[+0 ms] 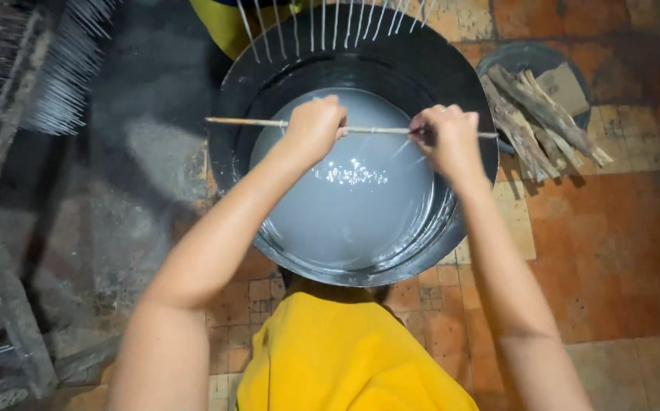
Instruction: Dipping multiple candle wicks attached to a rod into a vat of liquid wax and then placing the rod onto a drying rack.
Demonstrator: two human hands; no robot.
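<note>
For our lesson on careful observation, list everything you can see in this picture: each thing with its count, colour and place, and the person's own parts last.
Basin: one, black and round, centre, on the floor.
Liquid: one pool, pale grey, filling the basin.
Stick: one, thin, light brown, held level over the liquid.
Hanging strands: a row, white, above the basin's far rim; count unclear.
Dish: one, dark and round, upper right, on the floor.
Wood pieces: several, grey-brown, piled on the dish.
Rack of thin rods: one, grey, upper left.
Floor tiles: many, orange-brown, right and bottom.
Yellow garment: one, bottom centre.
Left hand: fingers closed round the stick.
Right hand: fingers pinching the stick nearer its right end.
</note>
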